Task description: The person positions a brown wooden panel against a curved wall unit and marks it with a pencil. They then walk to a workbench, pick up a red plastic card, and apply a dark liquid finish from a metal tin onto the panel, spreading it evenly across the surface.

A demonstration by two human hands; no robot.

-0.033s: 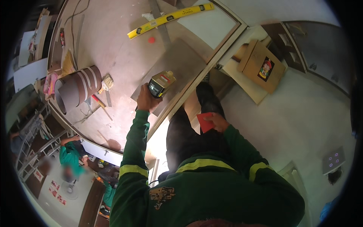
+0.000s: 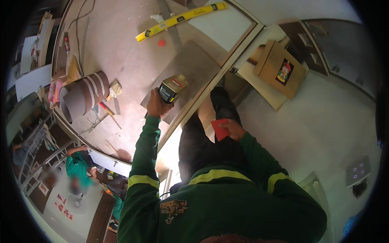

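Around the middle of the broad, pale pinkish-brown worktop (image 2: 121,44), a long yellow spirit level (image 2: 172,24) lies at one o'clock, a white rectangular sheet (image 2: 227,26) at two, a flat grey-brown panel (image 2: 196,60) at three, and a brown, pale-striped roll (image 2: 83,95) at eight, beside a pale-bristled paintbrush (image 2: 116,88).

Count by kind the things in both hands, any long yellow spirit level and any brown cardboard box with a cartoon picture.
Black-yellow rectangular can (left hand): 1
Flat red rectangular piece (right hand): 1
Yellow spirit level: 1
Brown cardboard box: 1
Total: 4
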